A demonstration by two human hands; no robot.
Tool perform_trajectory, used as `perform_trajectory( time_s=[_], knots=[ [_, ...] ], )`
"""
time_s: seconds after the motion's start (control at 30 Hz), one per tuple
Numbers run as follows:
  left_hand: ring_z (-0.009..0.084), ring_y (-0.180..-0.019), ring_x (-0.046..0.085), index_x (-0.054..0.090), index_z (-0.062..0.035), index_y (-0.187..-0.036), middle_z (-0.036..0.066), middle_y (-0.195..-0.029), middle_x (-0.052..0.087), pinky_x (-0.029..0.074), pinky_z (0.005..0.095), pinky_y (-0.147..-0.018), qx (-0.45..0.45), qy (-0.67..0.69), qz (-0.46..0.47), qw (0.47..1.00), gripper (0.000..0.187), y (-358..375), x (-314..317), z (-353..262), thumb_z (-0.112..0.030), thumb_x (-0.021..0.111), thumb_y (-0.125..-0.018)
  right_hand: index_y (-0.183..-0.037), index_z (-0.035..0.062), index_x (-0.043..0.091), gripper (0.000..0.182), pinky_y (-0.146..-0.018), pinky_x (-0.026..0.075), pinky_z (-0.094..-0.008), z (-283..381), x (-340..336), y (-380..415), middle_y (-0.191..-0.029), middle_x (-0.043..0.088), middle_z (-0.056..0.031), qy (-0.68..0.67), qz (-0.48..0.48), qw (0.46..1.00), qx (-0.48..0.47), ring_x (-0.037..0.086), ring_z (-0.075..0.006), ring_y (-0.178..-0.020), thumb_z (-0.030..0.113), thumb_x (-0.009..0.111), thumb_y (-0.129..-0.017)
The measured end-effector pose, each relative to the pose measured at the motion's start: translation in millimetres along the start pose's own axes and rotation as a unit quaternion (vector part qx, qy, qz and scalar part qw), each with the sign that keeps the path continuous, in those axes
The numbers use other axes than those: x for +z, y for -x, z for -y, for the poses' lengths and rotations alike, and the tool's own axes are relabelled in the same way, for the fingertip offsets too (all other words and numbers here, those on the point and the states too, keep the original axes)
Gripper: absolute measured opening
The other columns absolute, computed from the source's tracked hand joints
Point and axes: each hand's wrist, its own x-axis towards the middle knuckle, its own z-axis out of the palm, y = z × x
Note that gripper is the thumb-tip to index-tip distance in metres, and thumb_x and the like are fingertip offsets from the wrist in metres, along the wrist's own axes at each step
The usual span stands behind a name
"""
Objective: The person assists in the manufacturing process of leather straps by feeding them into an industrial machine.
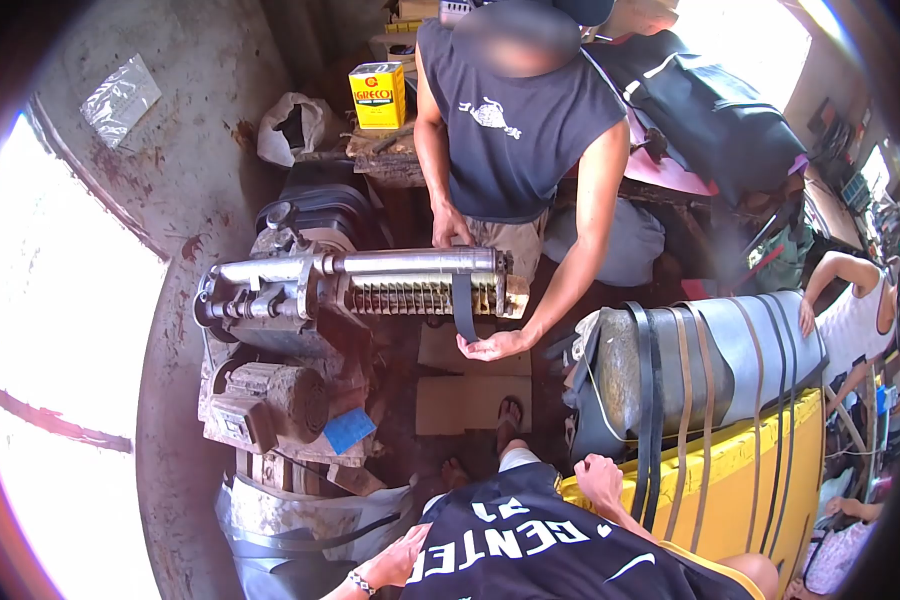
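Note:
My left hand [402, 556], with a patterned bracelet at its wrist, lies flat against the front of my black jersey [510, 540], fingers stretched out. Curled into a loose fist, my right hand [600, 480] rests by the edge of a yellow surface [730, 470]; nothing shows in it. Across from me a co-worker in a sleeveless dark shirt [515, 125] stands behind a roller machine [410, 275]. One of that person's hands supports the lower end of a dark strip [464, 308] hanging over the rollers. Their other hand is behind the roller.
A motor [290, 400] sits under the machine, beside a blue piece [349, 431]. Several long straps [682, 370] drape over a grey roll and the yellow surface. A yellow can [378, 96] stands on a wooden bench. Other people are at the right edge.

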Motion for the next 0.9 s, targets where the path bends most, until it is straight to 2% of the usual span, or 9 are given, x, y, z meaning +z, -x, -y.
perform_trajectory(
  time_s=[0.2,0.33,0.5,0.9],
  knots=[
    [0.0367,-0.157,0.022,0.028,0.0020,-0.160,0.022,-0.167,0.027,0.019,0.0414,-0.128,-0.009,0.009,0.003,1.000,0.066,9,-5,-13,-0.021,0.053,-0.103,-0.091,0.0023,0.076,0.033,-0.082,0.057,-0.0535,-3,3,-1,-0.093,0.074,-0.0243,-0.002,0.004,1.000,0.000,0.072,-0.0448,-0.087,0.031,0.059,-0.091],
    [0.0362,-0.158,0.019,0.022,0.0041,-0.161,0.024,-0.169,0.021,0.019,0.0396,-0.128,-0.096,-0.013,0.060,0.993,0.068,4,-24,-54,-0.017,0.051,-0.103,-0.092,0.0028,0.076,0.033,-0.082,0.057,-0.0533,-1,1,-1,-0.093,0.074,-0.0242,-0.001,0.008,1.000,0.009,0.072,-0.0447,-0.087,0.031,0.059,-0.091],
    [0.0365,-0.158,0.017,0.021,0.0040,-0.161,0.024,-0.170,0.019,0.019,0.0413,-0.128,-0.006,-0.016,0.032,0.999,0.073,5,-6,-12,-0.019,0.054,-0.101,-0.092,0.0032,0.077,0.033,-0.082,0.057,-0.0531,-2,2,0,-0.093,0.074,-0.0244,0.000,0.010,1.000,0.012,0.072,-0.0446,-0.088,0.031,0.060,-0.091],
    [0.0378,-0.156,0.021,0.021,0.0035,-0.161,0.024,-0.167,0.022,0.021,0.0430,-0.127,0.007,-0.005,0.009,1.000,0.079,-3,-2,1,-0.024,0.060,-0.097,-0.092,0.0035,0.076,0.033,-0.082,0.057,-0.0530,-1,1,0,-0.093,0.074,-0.0243,0.003,0.005,1.000,0.012,0.072,-0.0447,-0.088,0.032,0.060,-0.091]
  ],
)
